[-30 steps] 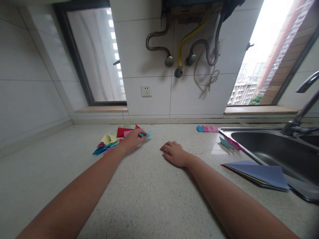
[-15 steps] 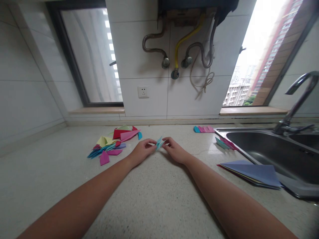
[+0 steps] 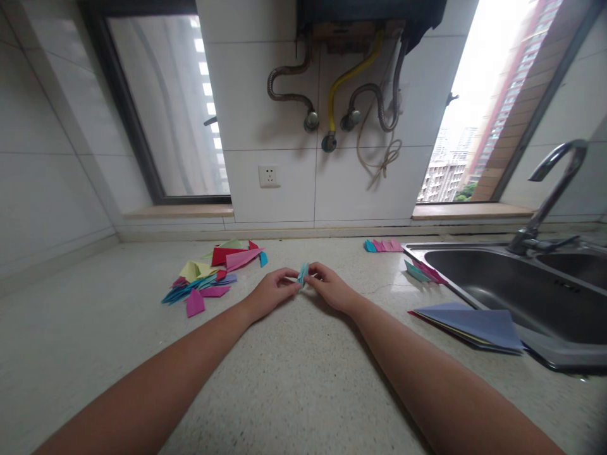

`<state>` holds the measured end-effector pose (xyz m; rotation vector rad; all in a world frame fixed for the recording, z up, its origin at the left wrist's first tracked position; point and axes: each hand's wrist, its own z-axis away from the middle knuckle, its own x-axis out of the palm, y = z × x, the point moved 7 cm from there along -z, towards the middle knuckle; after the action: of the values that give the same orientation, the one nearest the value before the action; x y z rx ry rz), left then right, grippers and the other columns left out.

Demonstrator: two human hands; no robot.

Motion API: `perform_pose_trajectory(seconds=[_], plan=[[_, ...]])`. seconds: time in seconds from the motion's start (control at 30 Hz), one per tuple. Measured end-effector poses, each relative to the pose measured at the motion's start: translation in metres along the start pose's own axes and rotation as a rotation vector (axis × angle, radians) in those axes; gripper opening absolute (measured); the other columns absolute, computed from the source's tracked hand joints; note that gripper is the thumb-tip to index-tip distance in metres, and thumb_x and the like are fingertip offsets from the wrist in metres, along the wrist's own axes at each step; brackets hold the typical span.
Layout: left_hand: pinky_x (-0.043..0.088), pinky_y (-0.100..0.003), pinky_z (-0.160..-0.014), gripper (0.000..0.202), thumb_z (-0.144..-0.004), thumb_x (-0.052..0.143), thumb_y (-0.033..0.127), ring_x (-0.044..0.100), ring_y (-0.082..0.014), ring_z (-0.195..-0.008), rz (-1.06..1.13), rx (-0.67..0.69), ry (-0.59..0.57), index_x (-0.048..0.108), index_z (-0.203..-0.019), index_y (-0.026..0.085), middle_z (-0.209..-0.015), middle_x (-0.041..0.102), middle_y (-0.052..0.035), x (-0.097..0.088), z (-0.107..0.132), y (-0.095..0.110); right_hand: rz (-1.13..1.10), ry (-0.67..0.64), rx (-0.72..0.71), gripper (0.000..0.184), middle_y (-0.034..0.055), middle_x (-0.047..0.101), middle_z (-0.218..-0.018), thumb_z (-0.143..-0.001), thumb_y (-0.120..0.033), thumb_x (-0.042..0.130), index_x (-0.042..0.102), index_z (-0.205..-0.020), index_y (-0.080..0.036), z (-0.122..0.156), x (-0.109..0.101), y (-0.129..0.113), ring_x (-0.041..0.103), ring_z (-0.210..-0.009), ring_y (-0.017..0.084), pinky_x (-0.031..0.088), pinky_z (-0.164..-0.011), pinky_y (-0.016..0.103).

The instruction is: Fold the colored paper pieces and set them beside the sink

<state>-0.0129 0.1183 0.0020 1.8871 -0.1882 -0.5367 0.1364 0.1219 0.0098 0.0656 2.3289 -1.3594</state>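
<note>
Both hands meet over the middle of the speckled countertop. My left hand and my right hand pinch a small light blue folded paper piece between their fingertips, holding it just above the counter. To the left of my left hand lies a loose pile of colourful folded paper pieces in red, pink, yellow, green and blue.
A steel sink with a tap fills the right side. Folded blue sheets lie at its front rim, small pink and teal pieces beside it, more near the wall. Tiled wall with socket and hoses behind.
My left hand took a light blue piece from the pile and brought it to the middle. My right hand lifted from the counter and joined it on the piece.
</note>
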Motion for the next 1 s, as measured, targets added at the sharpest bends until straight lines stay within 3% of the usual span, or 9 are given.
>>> perform_pose_trajectory(seconds=[0.23,0.7,0.9,1.0], plan=[[0.048,-0.027,-0.068,0.031,-0.079,0.067,0.041,0.061,-0.0159,-0.076,-0.162,0.067,0.048,0.070,-0.100,0.017,-0.093,0.070,-0.0068,-0.002,0.001,0.010,-0.007,0.010,0.064,0.026,0.0022,0.063,-0.086,-0.084,-0.041,0.061,0.059,-0.093,-0.017,0.000,0.002,0.007,0.054,-0.073,0.014,0.042,-0.067,0.027],[0.045,-0.024,-0.064,0.015,-0.085,0.061,0.027,0.057,-0.0156,-0.082,-0.372,0.264,0.190,0.071,-0.094,0.020,-0.092,0.062,-0.0056,-0.014,0.003,0.029,0.035,0.025,0.050,0.024,0.0018,0.063,-0.076,-0.082,-0.038,0.064,0.065,-0.094,-0.017,0.001,0.002,-0.006,0.052,-0.064,0.012,0.041,-0.061,0.025],[0.045,-0.025,-0.067,0.016,-0.084,0.060,0.024,0.056,-0.0156,-0.082,-0.380,0.269,0.212,0.073,-0.093,0.021,-0.092,0.060,-0.0059,-0.017,0.003,0.027,0.084,0.106,-0.024,0.017,0.0005,0.059,-0.075,-0.082,-0.034,0.064,0.067,-0.089,-0.019,0.001,0.000,-0.015,0.051,-0.067,0.013,0.042,-0.063,0.026],[0.045,-0.026,-0.066,0.016,-0.083,0.061,0.026,0.055,-0.0151,-0.077,-0.378,0.257,0.246,0.073,-0.092,0.021,-0.085,0.061,-0.0048,-0.019,0.003,0.026,0.017,0.088,0.018,0.019,-0.0016,0.055,-0.068,-0.082,-0.036,0.063,0.066,-0.090,-0.019,0.000,0.003,-0.012,0.050,-0.062,0.012,0.041,-0.059,0.025]])
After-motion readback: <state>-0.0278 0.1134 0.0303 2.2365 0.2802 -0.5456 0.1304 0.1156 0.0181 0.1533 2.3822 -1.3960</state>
